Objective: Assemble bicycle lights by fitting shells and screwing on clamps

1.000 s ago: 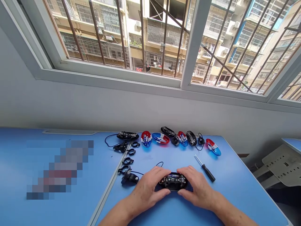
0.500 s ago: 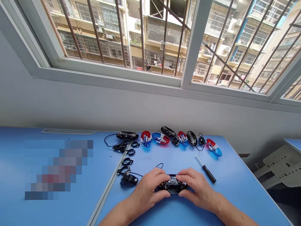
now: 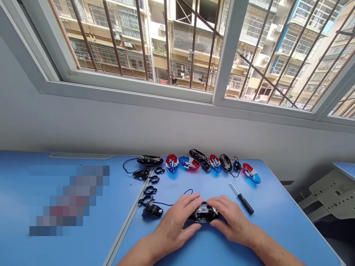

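A black oval housing (image 3: 204, 218), with its inner parts facing up, lies on the blue table between my hands. My left hand (image 3: 177, 220) arches around its left end, fingers spread across the far side and thumb just off the near edge. My right hand (image 3: 231, 220) grips the right end, fingers at the far rim and thumb at the near rim. My fingers hide both ends of the housing. A thin cable (image 3: 163, 204) runs from behind my left hand to a small black clamp unit (image 3: 152, 210) on the left.
A screwdriver (image 3: 245, 203) lies to the right. Several black clamp rings (image 3: 150, 190) line the table seam. Along the back are red-and-blue oval covers (image 3: 189, 163) and other black housings (image 3: 150, 160) with cables. A blurred patch (image 3: 69, 203) covers something on the left. The wall and barred window rise behind.
My left fingers have lifted and spread, and its thumb has come away from the near rim. Both hands' fingers have shifted toward the housing's far side. The other parts stay put.
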Demonstrator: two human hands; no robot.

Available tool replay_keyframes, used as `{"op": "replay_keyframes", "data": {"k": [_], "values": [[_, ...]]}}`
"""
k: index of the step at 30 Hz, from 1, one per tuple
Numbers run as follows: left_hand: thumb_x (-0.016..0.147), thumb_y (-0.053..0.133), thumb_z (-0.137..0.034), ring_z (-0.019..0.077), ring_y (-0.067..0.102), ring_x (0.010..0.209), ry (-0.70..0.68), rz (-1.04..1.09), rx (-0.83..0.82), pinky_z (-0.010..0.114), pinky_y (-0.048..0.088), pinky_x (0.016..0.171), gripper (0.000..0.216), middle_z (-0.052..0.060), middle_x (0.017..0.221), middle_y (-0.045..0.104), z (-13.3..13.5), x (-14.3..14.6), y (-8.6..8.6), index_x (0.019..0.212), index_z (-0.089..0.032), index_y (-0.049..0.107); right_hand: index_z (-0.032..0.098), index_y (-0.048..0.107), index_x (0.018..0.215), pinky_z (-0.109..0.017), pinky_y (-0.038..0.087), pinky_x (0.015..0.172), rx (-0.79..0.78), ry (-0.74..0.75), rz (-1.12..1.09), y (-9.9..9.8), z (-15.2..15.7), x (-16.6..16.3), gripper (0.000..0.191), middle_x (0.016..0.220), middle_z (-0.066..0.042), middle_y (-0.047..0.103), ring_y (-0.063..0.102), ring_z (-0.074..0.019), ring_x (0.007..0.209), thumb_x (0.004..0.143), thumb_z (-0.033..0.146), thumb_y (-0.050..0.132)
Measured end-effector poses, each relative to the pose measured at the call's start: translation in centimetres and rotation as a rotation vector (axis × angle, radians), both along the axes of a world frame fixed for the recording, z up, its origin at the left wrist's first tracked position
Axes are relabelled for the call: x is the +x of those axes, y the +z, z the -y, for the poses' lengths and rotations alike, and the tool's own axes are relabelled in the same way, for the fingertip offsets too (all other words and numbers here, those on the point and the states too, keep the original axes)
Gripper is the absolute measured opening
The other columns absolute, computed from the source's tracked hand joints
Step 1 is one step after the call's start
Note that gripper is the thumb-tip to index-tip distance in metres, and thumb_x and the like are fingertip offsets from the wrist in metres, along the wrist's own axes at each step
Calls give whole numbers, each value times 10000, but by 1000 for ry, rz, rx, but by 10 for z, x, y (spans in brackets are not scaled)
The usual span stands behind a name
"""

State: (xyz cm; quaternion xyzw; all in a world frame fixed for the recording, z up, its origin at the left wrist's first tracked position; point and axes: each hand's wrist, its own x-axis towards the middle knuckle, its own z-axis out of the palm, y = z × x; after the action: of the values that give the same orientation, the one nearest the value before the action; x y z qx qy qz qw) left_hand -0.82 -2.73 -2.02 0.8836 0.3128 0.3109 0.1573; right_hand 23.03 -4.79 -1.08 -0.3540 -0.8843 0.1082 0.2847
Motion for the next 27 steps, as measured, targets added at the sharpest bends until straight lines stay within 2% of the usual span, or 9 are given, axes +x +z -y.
{"op": "replay_keyframes", "data": {"k": [2, 6, 10, 13, 15, 17, 22, 27], "values": [[790, 608, -107, 289, 528, 1204, 2, -49, 47, 502, 443, 1022, 635, 90, 1342, 571, -2, 1, -4, 1380, -251, 422, 230, 396, 1344, -391, 519, 797, 14, 3, -4, -1, -1, 0, 490, 1186, -108, 607, 565, -240, 970, 876, 207, 539], [827, 637, -149, 354, 495, 1241, 81, -161, 138, 546, 468, 966, 548, 81, 1311, 614, -3, 2, -6, 1342, -251, 483, 208, 372, 1384, -413, 526, 799, 51, 3, 24, 1, -2, -1, 525, 1216, -133, 588, 554, -256, 988, 886, 227, 536], [844, 607, -169, 398, 423, 1301, 113, -250, 271, 627, 394, 998, 502, 98, 1389, 546, -3, 3, -5, 1330, -222, 494, 207, 388, 1374, -411, 531, 762, 82, 0, 53, 3, -4, -2, 479, 1189, -132, 609, 553, -254, 936, 912, 238, 512], [885, 519, -168, 347, 368, 1355, 75, -262, 403, 586, 298, 1090, 472, 97, 1447, 480, -5, 3, -7, 1355, -195, 472, 193, 401, 1357, -403, 530, 747, 127, 8, 44, 3, -6, -3, 454, 1169, -134, 624, 550, -248, 897, 925, 289, 501], [925, 444, -170, 296, 407, 1341, 42, -226, 471, 526, 253, 1132, 442, 70, 1387, 553, -7, 3, -10, 1366, -202, 466, 184, 400, 1353, -400, 529, 754, 158, 13, 48, 1, -7, -4, 452, 1169, -134, 628, 551, -240, 874, 933, 326, 489], [969, 382, -213, 278, 459, 1306, 71, -174, 487, 501, 249, 1138, 393, 69, 1334, 602, -9, 4, -14, 1345, -205, 494, 175, 402, 1347, -403, 528, 776, 189, 7, 61, 0, -9, -4, 464, 1182, -139, 622, 554, -242, 890, 929, 357, 492], [1003, 336, -328, 248, 615, 1132, 39, -64, 404, 448, 373, 1088, 378, 64, 1215, 678, -9, 2, -20, 1319, -238, 524, 160, 390, 1348, -405, 521, 829, 200, -5, 119, -1, -7, -6, 480, 1252, -160, 585, 556, -253, 980, 923, 356, 492], [913, 481, -298, 264, 644, 1051, 57, 7, 228, 362, 520, 942, 400, 27, 1216, 676, -5, -3, -20, 1310, -325, 525, 185, 376, 1345, -381, 517, 838, 173, 16, 127, 0, -7, -8, 458, 1236, -143, 601, 572, -234, 968, 937, 370, 471]]}}
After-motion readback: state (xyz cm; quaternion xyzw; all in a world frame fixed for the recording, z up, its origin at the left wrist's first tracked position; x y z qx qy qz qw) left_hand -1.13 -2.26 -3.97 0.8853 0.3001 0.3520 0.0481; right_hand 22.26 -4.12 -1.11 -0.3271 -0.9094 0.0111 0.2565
